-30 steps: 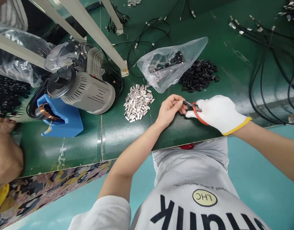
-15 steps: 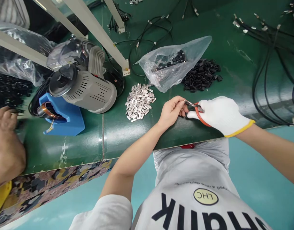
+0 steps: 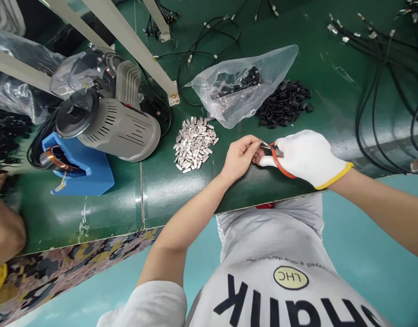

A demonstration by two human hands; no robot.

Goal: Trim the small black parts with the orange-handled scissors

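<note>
Leftward along the worktop (image 3: 175, 200), a co-worker's hand (image 3: 4, 225) has drawn away slightly; the working hands barely shift. Close to the front edge, the gloved right hand (image 3: 306, 156) wraps its fingers round orange-handled pliers (image 3: 279, 166); the left hand (image 3: 241, 156) presses thumb and finger together at their tips, seemingly pinching a small item, mostly hidden. A steady, even squeeze with fingertips clear of the bite should serve best.

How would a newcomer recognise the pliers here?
At the green bench, look right of the grey machine, past the silver pile, to the white-gloved right hand. It grips the pliers, tips pointing at the bare left hand. Their orange-red handles stand out from that pile and the black pile beyond.
</note>
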